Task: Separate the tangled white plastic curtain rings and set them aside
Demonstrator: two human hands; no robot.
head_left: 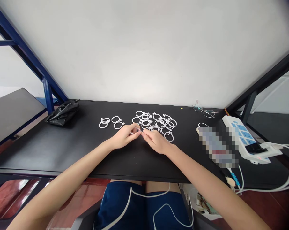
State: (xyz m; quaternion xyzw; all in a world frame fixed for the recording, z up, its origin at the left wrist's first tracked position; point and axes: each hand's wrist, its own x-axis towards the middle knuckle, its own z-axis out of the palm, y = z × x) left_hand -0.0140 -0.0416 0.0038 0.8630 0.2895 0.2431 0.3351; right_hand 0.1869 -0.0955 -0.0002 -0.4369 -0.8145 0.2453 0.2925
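My left hand is closed around a white curtain ring, whose lower edge shows between thumb and fingers. From the other side, the fingertips of my right hand pinch at the ring's right end, meeting my left fingertips; the exact part held there is hidden. Just beyond both hands lies a loose pile of white curtain rings with small eyelets. Left of that pile, two rings lie close together, and farther left two more rings overlap.
A crumpled black plastic bag sits at the black table's back left. Eyeglasses lie at the back right. On the right are a blurred-out phone, a white power strip and cables. A white wall rises behind.
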